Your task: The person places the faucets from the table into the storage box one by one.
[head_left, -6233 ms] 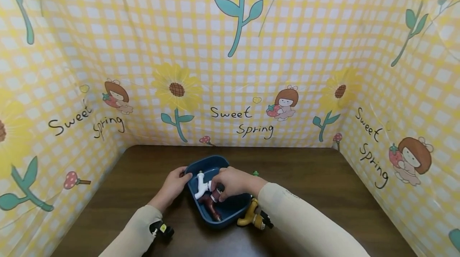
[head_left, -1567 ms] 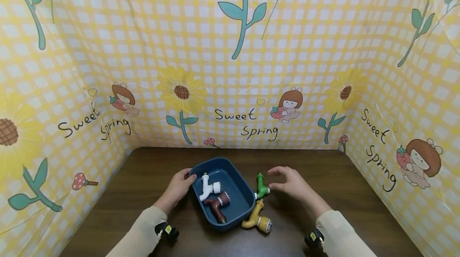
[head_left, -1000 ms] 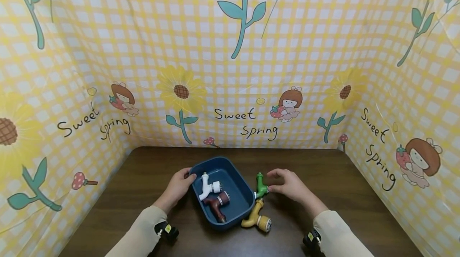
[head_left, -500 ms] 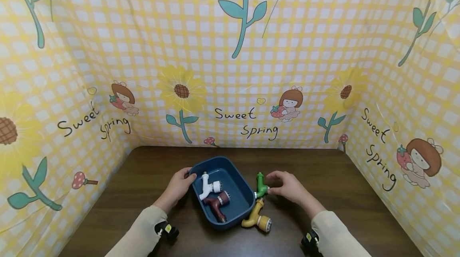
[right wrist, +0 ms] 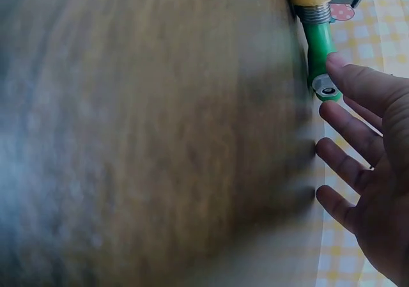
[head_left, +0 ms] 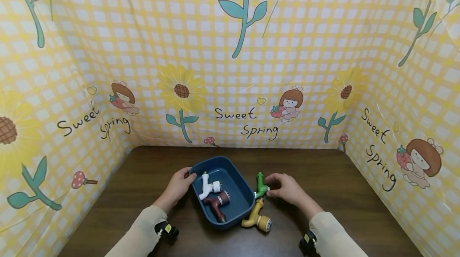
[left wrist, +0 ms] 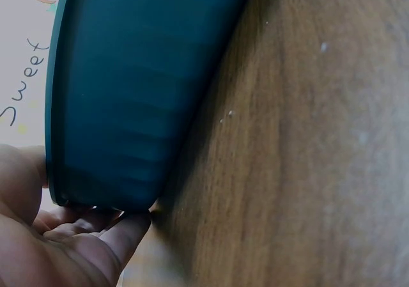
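A blue plastic basin (head_left: 237, 193) sits on the table. My left hand (head_left: 178, 187) grips its left corner, thumb over the rim and fingers against the outer wall, as the left wrist view also shows. Inside lie a white faucet (head_left: 207, 186) and a dark red faucet (head_left: 217, 206). Right of the basin is a green faucet (head_left: 261, 187), with a yellow faucet (head_left: 256, 217) nearer to me. My right hand (head_left: 287, 189) is at the green faucet's right side, thumb and index finger apart. In the right wrist view its thumb (right wrist: 358, 82) reaches the green faucet; the other fingers are spread.
The brown wooden table (head_left: 305, 161) is enclosed at the back and sides by a yellow checked cloth (head_left: 230, 77) with flowers and lettering. Black wrist cameras are strapped at both sleeves.
Earlier my right hand held the dark red faucet inside the basin. It has let go, moved right, and lately edged left and nearer to the green faucet. My left hand keeps its grip.
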A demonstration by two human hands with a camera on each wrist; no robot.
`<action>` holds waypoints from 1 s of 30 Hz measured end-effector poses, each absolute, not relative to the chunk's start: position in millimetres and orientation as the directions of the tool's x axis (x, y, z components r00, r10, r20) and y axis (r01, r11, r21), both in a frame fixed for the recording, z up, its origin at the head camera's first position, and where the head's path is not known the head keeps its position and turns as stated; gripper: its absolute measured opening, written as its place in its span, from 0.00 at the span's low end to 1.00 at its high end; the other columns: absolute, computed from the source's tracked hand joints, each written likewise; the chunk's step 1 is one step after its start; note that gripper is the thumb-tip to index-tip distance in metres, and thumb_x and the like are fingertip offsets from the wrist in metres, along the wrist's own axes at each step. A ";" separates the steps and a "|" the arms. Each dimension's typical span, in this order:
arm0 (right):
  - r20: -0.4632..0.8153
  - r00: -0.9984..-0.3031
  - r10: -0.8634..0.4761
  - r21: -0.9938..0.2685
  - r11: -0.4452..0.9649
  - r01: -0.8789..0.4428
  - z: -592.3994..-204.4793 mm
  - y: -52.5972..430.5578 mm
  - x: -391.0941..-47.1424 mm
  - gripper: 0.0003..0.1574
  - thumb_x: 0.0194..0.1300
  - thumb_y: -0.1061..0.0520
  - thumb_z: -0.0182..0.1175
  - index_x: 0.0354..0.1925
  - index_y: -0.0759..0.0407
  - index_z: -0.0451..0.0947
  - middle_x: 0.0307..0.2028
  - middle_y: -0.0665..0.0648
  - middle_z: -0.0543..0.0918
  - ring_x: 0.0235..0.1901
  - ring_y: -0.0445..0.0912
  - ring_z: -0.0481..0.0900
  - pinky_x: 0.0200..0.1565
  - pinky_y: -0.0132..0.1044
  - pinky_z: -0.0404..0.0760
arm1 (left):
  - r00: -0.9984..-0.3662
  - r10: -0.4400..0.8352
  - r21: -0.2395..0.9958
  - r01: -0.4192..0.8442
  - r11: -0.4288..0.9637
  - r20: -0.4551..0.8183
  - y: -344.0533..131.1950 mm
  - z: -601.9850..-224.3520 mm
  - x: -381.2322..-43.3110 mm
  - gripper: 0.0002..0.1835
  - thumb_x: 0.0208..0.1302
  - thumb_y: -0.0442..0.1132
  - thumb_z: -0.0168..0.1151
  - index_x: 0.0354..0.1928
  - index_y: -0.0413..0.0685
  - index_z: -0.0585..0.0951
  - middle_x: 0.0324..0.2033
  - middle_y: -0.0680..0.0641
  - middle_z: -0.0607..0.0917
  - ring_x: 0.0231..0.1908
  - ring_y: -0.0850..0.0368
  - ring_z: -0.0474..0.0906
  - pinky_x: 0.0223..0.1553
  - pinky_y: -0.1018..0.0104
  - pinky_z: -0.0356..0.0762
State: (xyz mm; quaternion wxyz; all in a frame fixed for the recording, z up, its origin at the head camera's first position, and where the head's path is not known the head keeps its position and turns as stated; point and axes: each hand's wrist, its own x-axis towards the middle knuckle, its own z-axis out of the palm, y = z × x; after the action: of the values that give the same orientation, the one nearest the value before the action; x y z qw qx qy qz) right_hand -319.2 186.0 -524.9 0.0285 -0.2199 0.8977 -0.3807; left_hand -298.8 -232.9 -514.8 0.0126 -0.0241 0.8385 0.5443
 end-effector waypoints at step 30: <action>0.151 -0.910 -0.387 -0.596 0.699 -0.396 -528.9 177.0 -320.8 0.23 0.52 0.51 0.80 0.47 0.44 0.86 0.44 0.41 0.86 0.49 0.44 0.78 0.57 0.54 0.75 | -0.999 -0.025 0.912 -0.054 0.407 -0.048 -232.1 -512.6 -297.3 0.22 0.79 0.42 0.53 0.66 0.36 0.74 0.61 0.36 0.80 0.57 0.46 0.75 0.65 0.42 0.72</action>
State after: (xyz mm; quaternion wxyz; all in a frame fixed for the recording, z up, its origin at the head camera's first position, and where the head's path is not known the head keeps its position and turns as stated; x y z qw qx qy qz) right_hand -320.8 177.0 -528.9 -0.0072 -0.2124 0.9216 -0.3249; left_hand -297.3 -232.1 -512.6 0.0131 -0.0236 0.8388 0.5438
